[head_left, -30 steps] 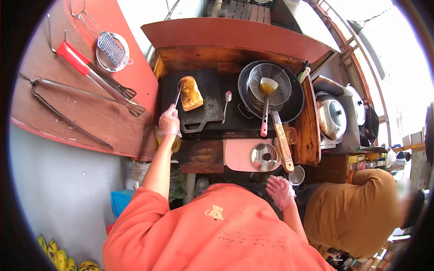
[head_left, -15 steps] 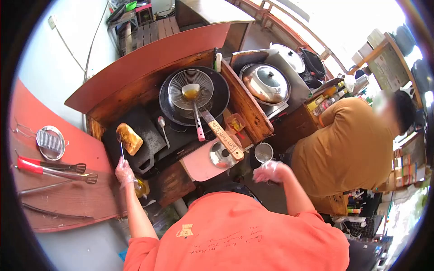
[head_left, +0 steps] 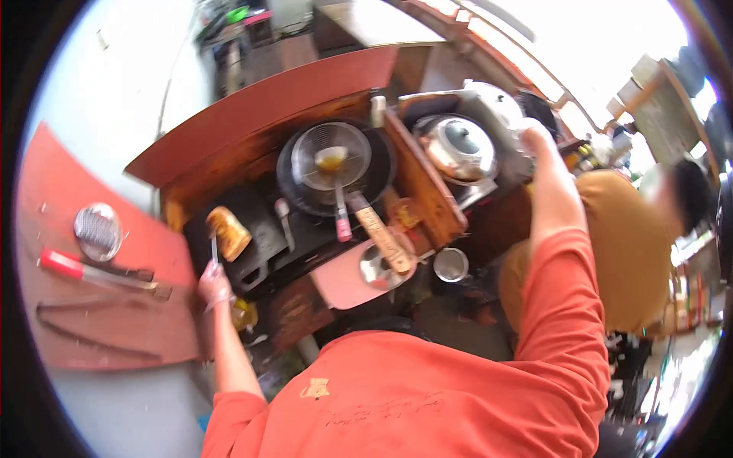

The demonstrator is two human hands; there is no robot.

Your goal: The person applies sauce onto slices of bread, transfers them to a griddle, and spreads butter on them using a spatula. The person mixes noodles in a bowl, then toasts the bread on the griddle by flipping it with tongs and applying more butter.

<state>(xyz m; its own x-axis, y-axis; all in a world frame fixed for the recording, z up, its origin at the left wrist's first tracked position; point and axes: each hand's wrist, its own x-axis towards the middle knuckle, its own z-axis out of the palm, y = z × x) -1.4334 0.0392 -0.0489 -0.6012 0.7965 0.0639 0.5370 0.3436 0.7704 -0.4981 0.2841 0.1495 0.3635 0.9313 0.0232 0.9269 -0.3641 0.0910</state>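
In a clear plastic glove, my left hand (head_left: 216, 285) is closed around a thin metal utensil (head_left: 214, 248), whose tip meets the browned toast (head_left: 229, 233). That toast lies on a black griddle (head_left: 263, 237). A spoon (head_left: 284, 221) rests to its right. My right hand (head_left: 530, 136) is raised at the upper right, near a metal lid and beyond the covered pot (head_left: 460, 147); its fingers are blurred.
A black wok (head_left: 385, 164) holds a wire strainer (head_left: 309, 149) and a ladle (head_left: 341, 206). Red-handled tongs (head_left: 65, 263) and a grater (head_left: 98, 231) are on the left board. A co-worker in brown (head_left: 622, 244) is at the right.
My right hand has moved from near my body up and forward, past the covered pot. The view has swung right. My left hand still holds the utensil at the toast.
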